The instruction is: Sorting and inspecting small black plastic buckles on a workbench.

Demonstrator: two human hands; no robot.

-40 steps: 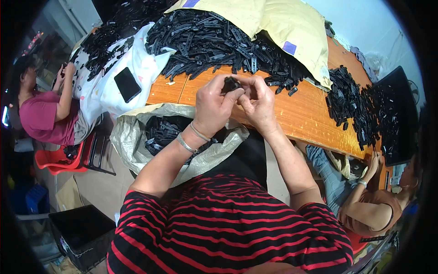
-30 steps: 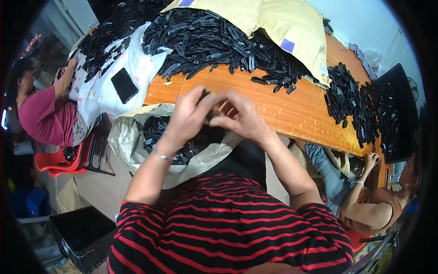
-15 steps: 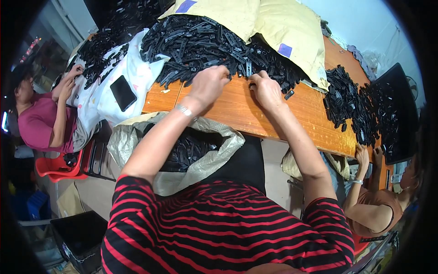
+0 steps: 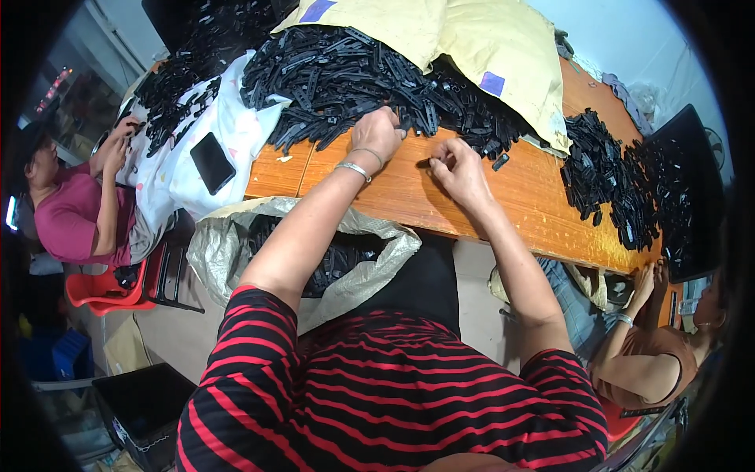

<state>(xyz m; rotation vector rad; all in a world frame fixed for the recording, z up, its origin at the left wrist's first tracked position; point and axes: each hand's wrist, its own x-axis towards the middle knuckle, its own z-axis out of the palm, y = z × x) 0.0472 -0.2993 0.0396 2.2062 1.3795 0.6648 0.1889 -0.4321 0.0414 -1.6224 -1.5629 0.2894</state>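
A heap of long, slim black plastic parts is spread over the far side of the wooden table. At the heap's near edge my left hand has its fingers closed, with a black plastic part at the fingertips. Farther right and nearer to me, my right hand is held over bare wood in a pinch. A small dark piece shows at its thumb and forefinger, its exact shape unclear. Below the table edge, an open woven sack by my lap contains more black parts.
Yellowish sacks lie behind the heap. A phone rests on white sheeting at left. Co-workers sit at left and right, the right one beside another pile of black parts. A black bin stands lower left.
My left hand has shifted slightly right along the heap's edge. My right hand has drawn back toward me, away from the heap. The right co-worker's hands have moved a little right.
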